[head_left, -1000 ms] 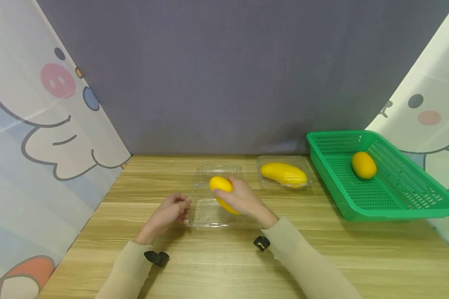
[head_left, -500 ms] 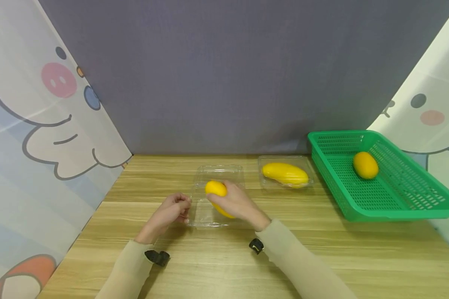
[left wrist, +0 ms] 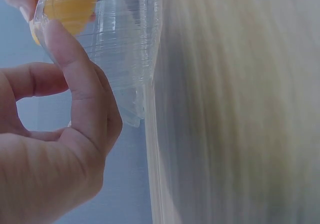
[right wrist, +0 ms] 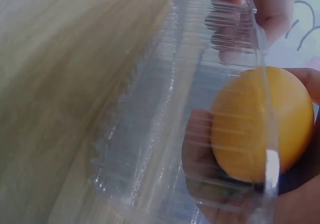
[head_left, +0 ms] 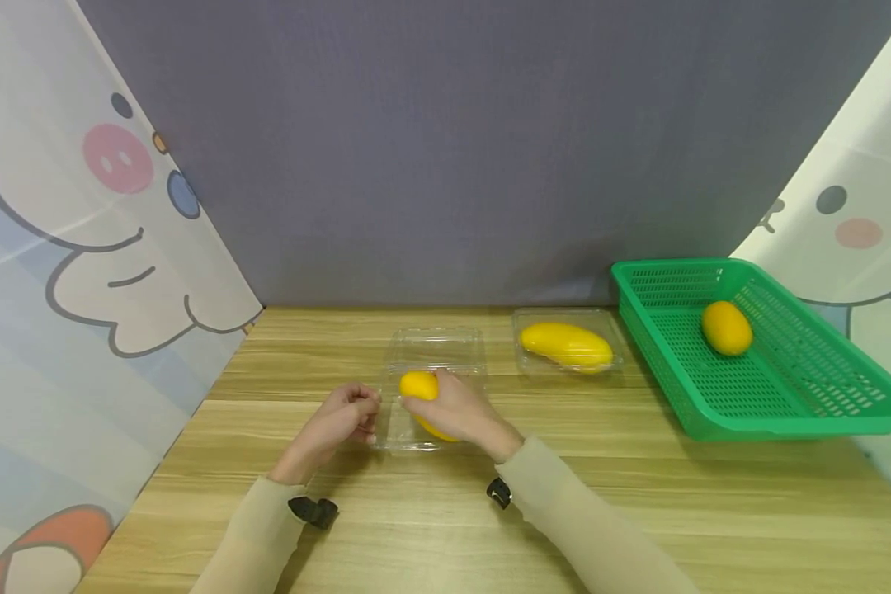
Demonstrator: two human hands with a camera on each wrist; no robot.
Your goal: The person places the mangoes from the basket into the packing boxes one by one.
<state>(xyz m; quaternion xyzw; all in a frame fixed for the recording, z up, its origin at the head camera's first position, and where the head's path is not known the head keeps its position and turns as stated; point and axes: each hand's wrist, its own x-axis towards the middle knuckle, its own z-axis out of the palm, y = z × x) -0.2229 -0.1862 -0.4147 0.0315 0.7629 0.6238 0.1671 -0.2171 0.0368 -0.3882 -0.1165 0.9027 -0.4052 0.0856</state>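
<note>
Right hand (head_left: 456,412) grips a yellow mango (head_left: 418,386) and holds it inside the open clear clamshell box (head_left: 434,351) on the tabletop (head_left: 638,495). Left hand (head_left: 339,421) pinches the box's left rim. Left wrist view confirms thumb and forefinger closed on the plastic edge, indistinct from the head camera. Only the head view shows a second boxed mango (head_left: 566,345) and the green basket (head_left: 787,396) holding another mango (head_left: 726,327).

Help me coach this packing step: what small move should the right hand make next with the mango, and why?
Probably lower it the last bit and let go. The right hand holds the mango low in the open clear box, while the left hand pinches the box's near-left edge.
</note>
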